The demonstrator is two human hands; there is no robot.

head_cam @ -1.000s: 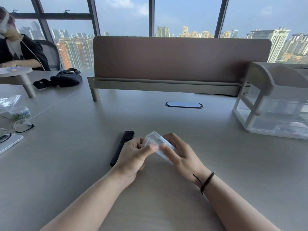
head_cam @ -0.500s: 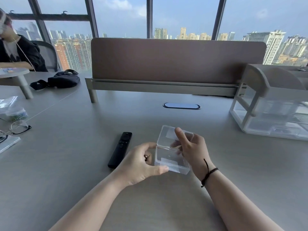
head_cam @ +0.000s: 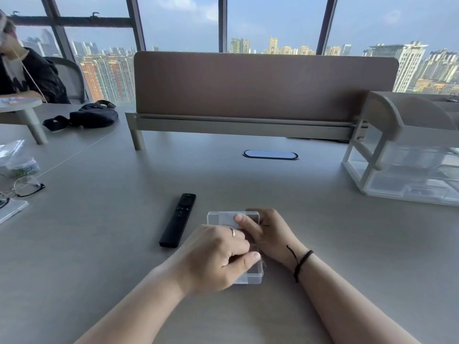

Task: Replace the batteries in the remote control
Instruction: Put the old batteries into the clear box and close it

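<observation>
A slim black remote control (head_cam: 178,219) lies face up on the grey desk, just left of my hands. A small clear plastic box (head_cam: 221,218) rests on the desk in front of me. My left hand (head_cam: 213,254) covers the box's near part with the thumb pressed at its right front corner. My right hand (head_cam: 268,234) holds the box's right side, thumb laid across its top. What the box holds is hidden. No batteries are visible.
A brown divider panel (head_cam: 260,88) crosses the desk behind an oval cable port (head_cam: 270,154). A clear tiered organizer (head_cam: 407,155) stands at right. Glasses (head_cam: 24,186), a small jar (head_cam: 23,167) and a black pouch (head_cam: 92,116) lie at left, where another person (head_cam: 22,70) sits.
The clear box, held up and tilted between both hands before, now rests flat on the desk. My left hand has moved over its near part. The remote has stayed put.
</observation>
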